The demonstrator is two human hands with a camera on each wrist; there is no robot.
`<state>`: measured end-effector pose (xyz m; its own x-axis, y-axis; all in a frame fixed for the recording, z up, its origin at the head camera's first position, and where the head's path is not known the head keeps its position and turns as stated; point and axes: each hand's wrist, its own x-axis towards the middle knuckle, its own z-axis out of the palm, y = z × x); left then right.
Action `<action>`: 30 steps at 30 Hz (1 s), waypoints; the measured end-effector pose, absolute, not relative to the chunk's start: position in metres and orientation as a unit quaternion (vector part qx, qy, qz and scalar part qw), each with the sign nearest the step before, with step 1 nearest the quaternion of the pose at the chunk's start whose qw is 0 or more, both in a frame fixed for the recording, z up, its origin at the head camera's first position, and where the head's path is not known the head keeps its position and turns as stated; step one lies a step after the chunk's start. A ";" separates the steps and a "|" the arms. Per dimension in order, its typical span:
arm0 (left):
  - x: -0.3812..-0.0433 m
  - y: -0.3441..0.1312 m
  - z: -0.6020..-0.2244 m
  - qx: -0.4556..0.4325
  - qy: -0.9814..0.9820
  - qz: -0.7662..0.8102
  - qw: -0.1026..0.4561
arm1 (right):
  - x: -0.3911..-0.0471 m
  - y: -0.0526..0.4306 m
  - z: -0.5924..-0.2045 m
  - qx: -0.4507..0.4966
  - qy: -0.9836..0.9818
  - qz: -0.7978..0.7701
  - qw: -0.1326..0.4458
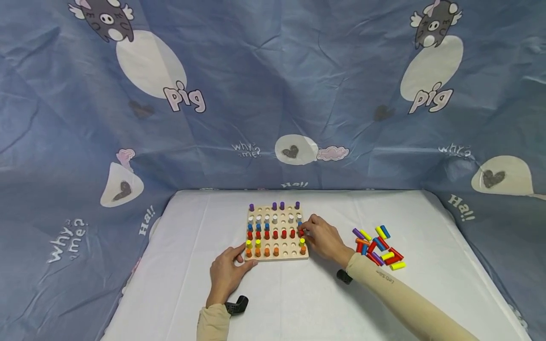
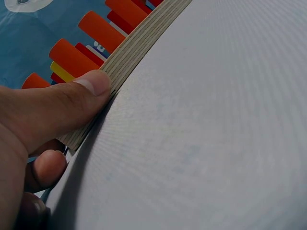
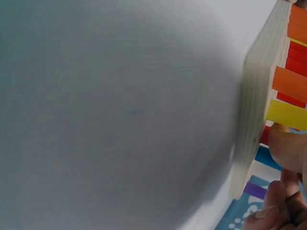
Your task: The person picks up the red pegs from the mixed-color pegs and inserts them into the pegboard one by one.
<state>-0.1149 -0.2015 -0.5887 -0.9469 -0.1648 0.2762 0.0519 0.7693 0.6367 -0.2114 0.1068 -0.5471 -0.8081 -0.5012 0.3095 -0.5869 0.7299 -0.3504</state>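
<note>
A wooden pegboard (image 1: 283, 258) lies on the white table with rows of purple, white, blue, red, yellow and orange pegs standing in its holes. My left hand (image 1: 226, 273) holds its front left corner, the thumb (image 2: 86, 93) pressed along the front edge and the fingers at the left side. At the board's right edge, my right hand (image 1: 325, 237) pinches a red peg (image 3: 264, 135) at the end of the red row. The fingers partly hide that peg. A yellow peg (image 3: 288, 114) and a blue peg (image 3: 266, 157) stand on either side of it.
Loose pegs (image 1: 398, 266) in red, yellow, blue, purple and orange lie heaped on the table to the right, beyond my right forearm. A blue printed cloth (image 1: 273, 104) hangs behind and beside the white tabletop (image 1: 286, 303).
</note>
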 end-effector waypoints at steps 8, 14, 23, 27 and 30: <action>-0.116 -0.203 -0.587 0.035 -0.928 -0.338 0.151 | -0.215 0.116 -0.544 0.299 -0.918 0.241 0.099; -0.115 -0.201 -0.585 0.045 -0.928 -0.342 0.139 | -0.216 0.137 -0.538 0.289 -0.921 0.237 0.110; -0.116 -0.198 -0.585 0.042 -0.929 -0.339 0.143 | -0.210 0.224 -0.518 0.225 -0.942 0.227 0.105; -0.117 -0.199 -0.586 0.041 -0.931 -0.334 0.141 | -0.204 0.269 -0.507 0.181 -0.960 0.195 0.085; -0.115 -0.200 -0.586 0.044 -0.932 -0.332 0.136 | -0.195 0.297 -0.502 0.153 -0.971 0.169 0.068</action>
